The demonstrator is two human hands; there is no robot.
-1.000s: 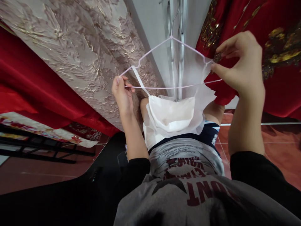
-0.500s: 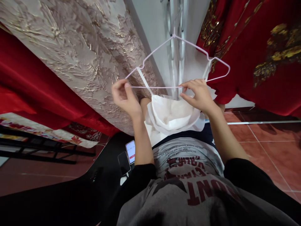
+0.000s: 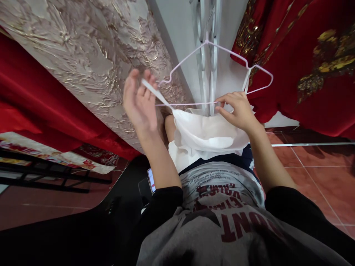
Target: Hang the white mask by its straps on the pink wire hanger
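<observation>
A thin pink clothes hanger [image 3: 227, 48] is held in front of me, its hook pointing up. My right hand [image 3: 235, 111] pinches its bottom bar between thumb and fingers. From the hanger hangs a white garment with cups and thin straps [image 3: 210, 127], perhaps a bra or camisole, its lower part over my lap. The right strap [image 3: 246, 80] loops over the hanger's right notch. The left strap [image 3: 158, 93] is off the left notch, drawn out taut toward my left hand [image 3: 141, 99]. That hand is open and blurred, fingers raised against the strap; the hanger's left end is hidden behind it.
Pale textured fabric with gold threads [image 3: 97, 55] hangs on the left, red embroidered cloth [image 3: 285, 74] on the right. Metal rails [image 3: 212, 74] stand behind the hanger. A lit phone [image 3: 151, 180] lies on a black surface [image 3: 119, 195] beside my left arm.
My left hand has let go of the hanger's left corner, opened and risen to the left. The left strap has come off its notch and stretches outward. The right hand stays on the bar.
</observation>
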